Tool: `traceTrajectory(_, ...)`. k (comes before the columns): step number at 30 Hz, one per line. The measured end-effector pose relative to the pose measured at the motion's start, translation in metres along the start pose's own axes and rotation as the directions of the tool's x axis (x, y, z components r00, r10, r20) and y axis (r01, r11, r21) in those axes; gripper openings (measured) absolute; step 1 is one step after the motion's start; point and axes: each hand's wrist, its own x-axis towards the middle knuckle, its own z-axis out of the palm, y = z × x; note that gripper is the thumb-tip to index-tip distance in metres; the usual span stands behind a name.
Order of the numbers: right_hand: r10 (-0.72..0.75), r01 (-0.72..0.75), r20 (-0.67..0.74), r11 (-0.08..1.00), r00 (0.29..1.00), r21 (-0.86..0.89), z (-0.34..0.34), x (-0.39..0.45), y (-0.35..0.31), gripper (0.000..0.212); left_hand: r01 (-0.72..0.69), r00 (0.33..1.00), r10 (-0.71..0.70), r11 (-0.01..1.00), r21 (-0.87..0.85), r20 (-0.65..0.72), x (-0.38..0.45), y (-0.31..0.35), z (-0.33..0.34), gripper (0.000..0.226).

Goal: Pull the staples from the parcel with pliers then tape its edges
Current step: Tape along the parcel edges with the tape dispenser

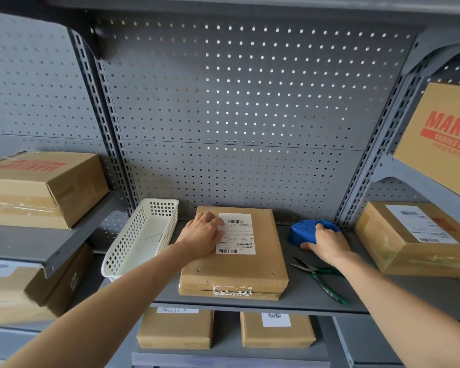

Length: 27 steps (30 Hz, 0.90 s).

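Head view: parcel (pixel 239 264) lies flat mid-shelf, stiff, probably light cardboard, best steadied from above. Left hand (pixel 203 235) rests flat on it; right hand (pixel 327 244) grips the blue tape dispenser (pixel 303 232); pliers (pixel 319 278) lie nearby.

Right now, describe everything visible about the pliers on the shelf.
The pliers are a long-nose pair with slim grey metal jaws and green handles. They lie flat on the grey shelf, right of the parcel, jaws pointing toward it and shown slightly parted, handles running toward the shelf's front edge. No hand holds them; the right hand is on the blue tape dispenser just behind, its forearm passing over the handles.
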Motion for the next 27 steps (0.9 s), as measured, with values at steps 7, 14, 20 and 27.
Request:
traceTrajectory(7,-0.036,0.05,-0.209,0.997,0.977,0.061,-0.003,-0.006,-0.001,0.076,0.004,1.0,-0.004,1.0,-0.013,-0.001,0.0,0.004,-0.005,0.04)
traceTrajectory(14,-0.085,0.204,-0.431,0.949,0.899,0.239,-0.027,-0.014,-0.016,0.071,-0.046,0.986,0.021,0.988,-0.148,-0.166,0.007,0.021,-0.017,0.031)
traceTrajectory(20,-0.171,0.367,-0.522,0.882,0.836,0.298,-0.05,-0.028,-0.037,0.078,-0.174,0.951,0.115,0.966,-0.19,-0.288,0.014,0.047,-0.035,0.025)
traceTrajectory(27,-0.274,0.552,-0.665,0.796,0.695,0.248,-0.068,-0.053,-0.06,0.076,-0.368,0.861,0.187,0.87,-0.328,-0.473,0.013,0.071,-0.053,0.017)
